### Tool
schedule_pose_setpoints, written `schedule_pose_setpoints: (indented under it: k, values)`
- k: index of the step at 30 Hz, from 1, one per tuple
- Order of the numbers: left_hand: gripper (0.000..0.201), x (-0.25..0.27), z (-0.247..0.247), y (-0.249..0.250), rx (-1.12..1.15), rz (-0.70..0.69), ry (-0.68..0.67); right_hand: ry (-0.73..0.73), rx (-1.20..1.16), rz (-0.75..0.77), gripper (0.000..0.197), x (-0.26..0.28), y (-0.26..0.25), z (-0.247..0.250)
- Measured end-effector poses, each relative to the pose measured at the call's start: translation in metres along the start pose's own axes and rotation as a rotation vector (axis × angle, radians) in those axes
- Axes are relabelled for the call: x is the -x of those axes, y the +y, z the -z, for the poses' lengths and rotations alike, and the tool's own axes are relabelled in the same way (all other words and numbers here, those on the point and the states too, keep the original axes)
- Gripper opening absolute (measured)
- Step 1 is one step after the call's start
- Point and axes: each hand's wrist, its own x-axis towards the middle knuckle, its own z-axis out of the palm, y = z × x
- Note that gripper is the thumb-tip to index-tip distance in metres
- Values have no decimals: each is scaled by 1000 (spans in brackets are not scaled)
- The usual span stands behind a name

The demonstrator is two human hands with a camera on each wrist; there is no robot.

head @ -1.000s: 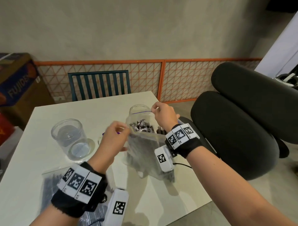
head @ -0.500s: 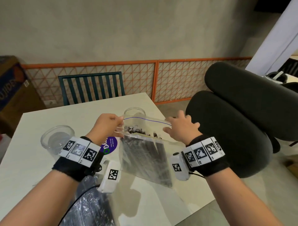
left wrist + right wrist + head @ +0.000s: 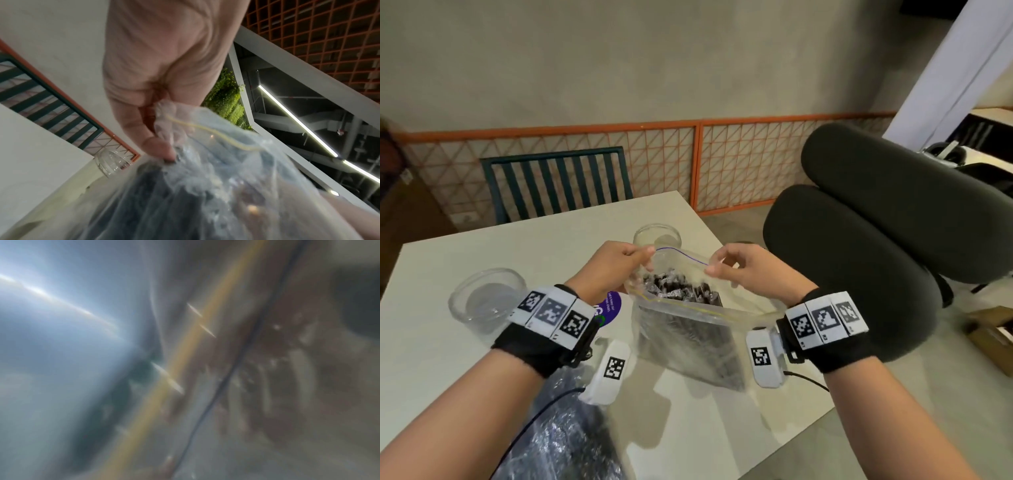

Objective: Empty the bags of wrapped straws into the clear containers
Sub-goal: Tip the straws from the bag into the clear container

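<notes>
A clear zip bag [image 3: 688, 329] full of dark wrapped straws [image 3: 674, 294] stands upright over the white table [image 3: 482, 246], its mouth pulled open. My left hand [image 3: 616, 263] pinches the bag's left top corner; the left wrist view shows my left hand [image 3: 164, 138] with thumb and fingers closed on the bag [image 3: 205, 178]. My right hand [image 3: 736, 270] pinches the far lip of the mouth at the right. One clear container [image 3: 656, 236] stands just behind the bag, another clear container [image 3: 486, 294] at the left. The right wrist view is a blur of bag plastic [image 3: 185, 369].
A second bag of straws [image 3: 565, 442] lies on the table's near edge under my left forearm. A purple round sticker [image 3: 610, 308] lies by my left wrist. A green slatted chair [image 3: 558, 185] stands behind the table, a black padded chair [image 3: 876, 246] to the right.
The bag's mouth has been pulled open, the two lips now apart. My right hand shifted from the bag's right corner to pinching the far lip. The view turned slightly.
</notes>
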Motion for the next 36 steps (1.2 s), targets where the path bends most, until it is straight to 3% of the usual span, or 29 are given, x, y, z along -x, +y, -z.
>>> schedule_pose_setpoints:
  k: [2,3,5,7,9,12,14,17,19,21,23,25,27,29,31,34,36]
  values:
    - [37,-5,-2,1,12,51,9,-54,89,18,16,0,0,3]
    - [38,-8,-3,1,55,120,-8,-44,23,-24,20,-2,1,3]
    - [42,-15,-5,-2,318,312,-104,-37,-311,-230,29,-12,3,-3]
    - [43,-19,-7,-8,642,441,-184,-157,-577,-476,41,-24,7,-15]
    - [37,-18,-13,-14,797,448,-182,-241,-383,-552,45,-32,17,-26]
    - [43,-13,-24,-21,988,460,-23,-42,50,-506,52,-23,27,-22]
    - [45,-5,-28,-22,1096,408,82,27,161,-494,60,-10,26,-13]
    - [42,10,-36,-22,1235,330,110,-53,-213,-628,52,10,15,-13]
    - [40,16,-43,-24,1259,292,72,-52,-520,-625,26,14,12,-23]
    - [38,20,-47,-30,1286,317,21,49,-790,-579,5,10,15,-34]
    - [37,26,-43,-34,1385,348,-14,132,-1168,-502,14,3,28,-45]
    - [29,28,-38,-40,1537,370,-60,103,-1525,-438,21,2,43,-58]
    - [20,32,-39,-43,1546,441,30,86,-1662,-434,19,2,54,-73]
    - [18,39,-48,-47,1495,461,85,72,-1586,-503,14,0,58,-83]
    - [18,45,-53,-48,1401,503,103,121,-1199,-561,19,2,52,-79]
    - [25,55,-48,-39,1296,454,32,168,-519,-398,55,5,41,-62]
    - [24,54,-46,-40,1031,419,26,255,-165,-236,51,4,40,-57]
